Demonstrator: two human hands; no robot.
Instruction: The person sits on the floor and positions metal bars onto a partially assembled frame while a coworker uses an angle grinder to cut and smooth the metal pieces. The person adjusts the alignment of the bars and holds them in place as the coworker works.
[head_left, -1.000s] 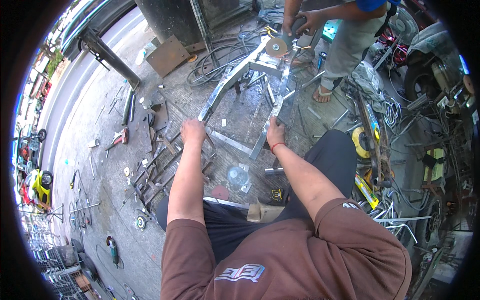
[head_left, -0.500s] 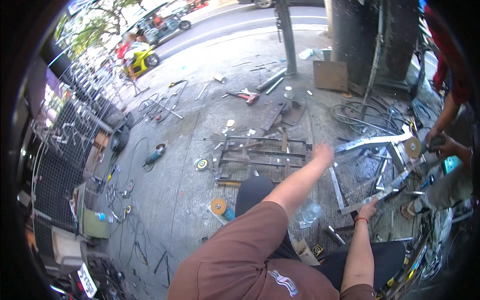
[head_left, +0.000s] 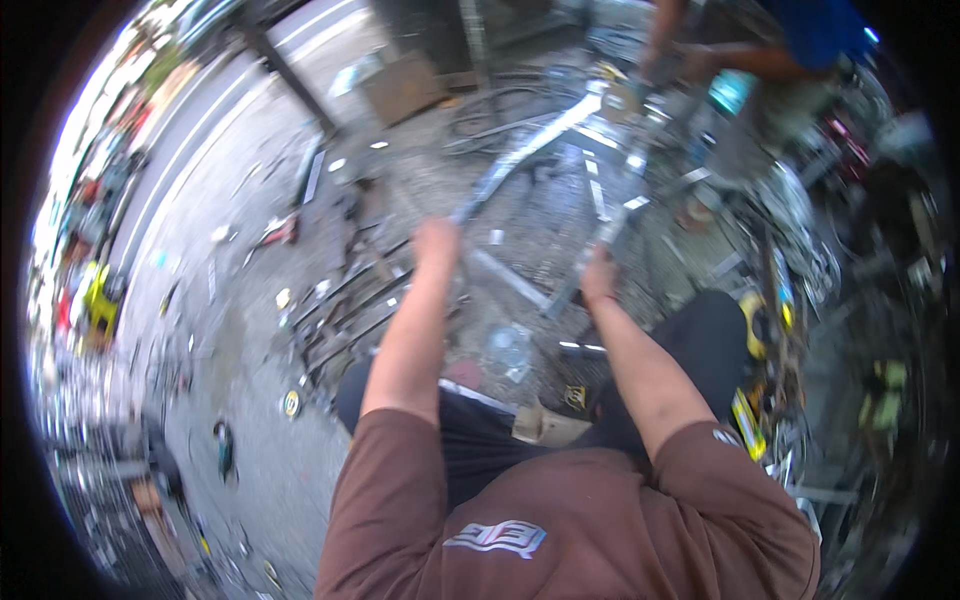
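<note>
Turned back from the floor [head_left: 245, 310] at left to the metal frame [head_left: 528, 148], without letting go.

Kept the left hand [head_left: 437, 243] closed at the near end of its left bar [head_left: 490, 187] and the right hand [head_left: 599, 273] wrapped around its right bar [head_left: 622, 222], fingers blurred. Had it ahead of the bent knees [head_left: 705, 330], far end near a co-worker's tan disc [head_left: 621, 102]; probably left its support unbroken.
</note>
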